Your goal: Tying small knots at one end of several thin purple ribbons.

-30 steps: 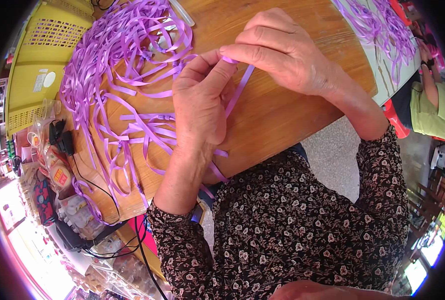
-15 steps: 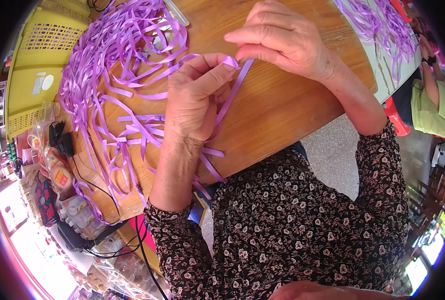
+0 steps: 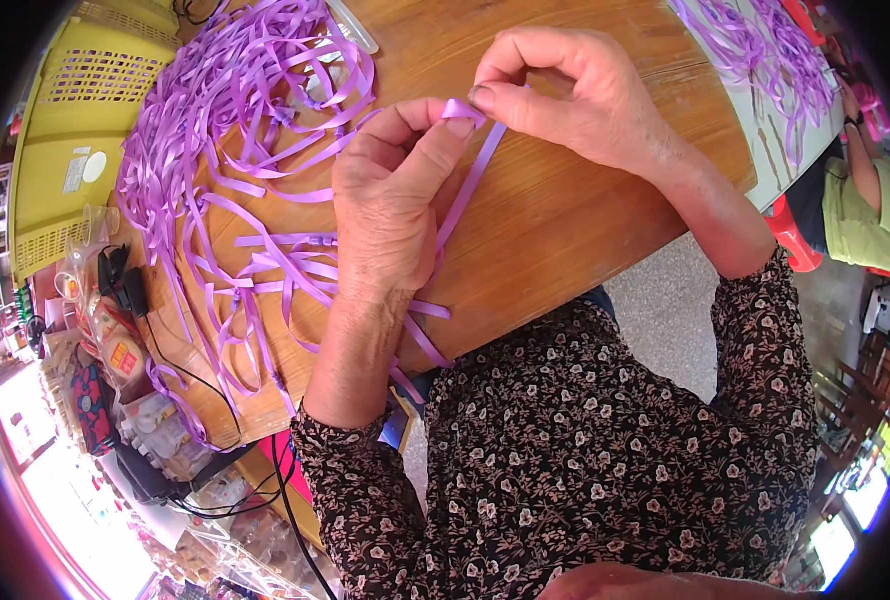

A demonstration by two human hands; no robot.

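Observation:
A narrow purple satin ribbon (image 3: 470,180) is stretched between my two hands above the wooden table. My left hand (image 3: 390,200) is closed, pinching a small fold of it between thumb and forefinger. Close beside that fold, the thumb and forefinger of my right hand (image 3: 595,105) are pressed together on the ribbon; its end there is mostly hidden. From the fold, one length slants down behind my left hand. A large heap of purple ribbons (image 3: 230,95) lies to the left, with loose strands and small knotted bits under my left forearm.
A yellow plastic basket (image 3: 100,75) stands at the far left, beside plastic bags and a black cable (image 3: 190,370). More purple ribbons (image 3: 765,70) lie on a white surface at the far right. Another person (image 3: 870,205) sits there, near a red stool (image 3: 793,235).
My right hand has turned and come down onto the ribbon, its thumb and forefinger now together next to the left fingertips. My left hand has barely shifted and still holds the fold.

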